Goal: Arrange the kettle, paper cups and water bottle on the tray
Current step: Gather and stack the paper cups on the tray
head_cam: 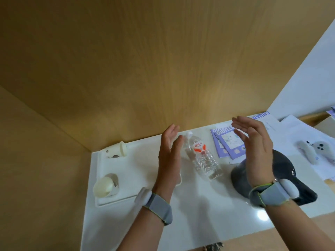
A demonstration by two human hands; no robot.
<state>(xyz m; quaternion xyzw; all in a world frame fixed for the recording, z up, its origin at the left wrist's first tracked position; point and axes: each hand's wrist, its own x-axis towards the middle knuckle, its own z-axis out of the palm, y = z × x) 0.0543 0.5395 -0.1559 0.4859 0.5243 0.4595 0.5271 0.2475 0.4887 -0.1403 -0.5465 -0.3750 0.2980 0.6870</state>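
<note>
A clear water bottle with a red label and white cap stands on the white counter between my hands. My left hand is open just left of the bottle, palm facing it, holding nothing. My right hand is open above the dark grey kettle, which it partly hides. A white tray lies at the counter's left end. Two paper cups lie on their sides on it: one at the tray's far end, one at its near end.
Purple and white leaflets lie behind the kettle. White papers and a small plush toy are at the far right. Wooden walls close the counter in at the back and left. A white wall rises at the right.
</note>
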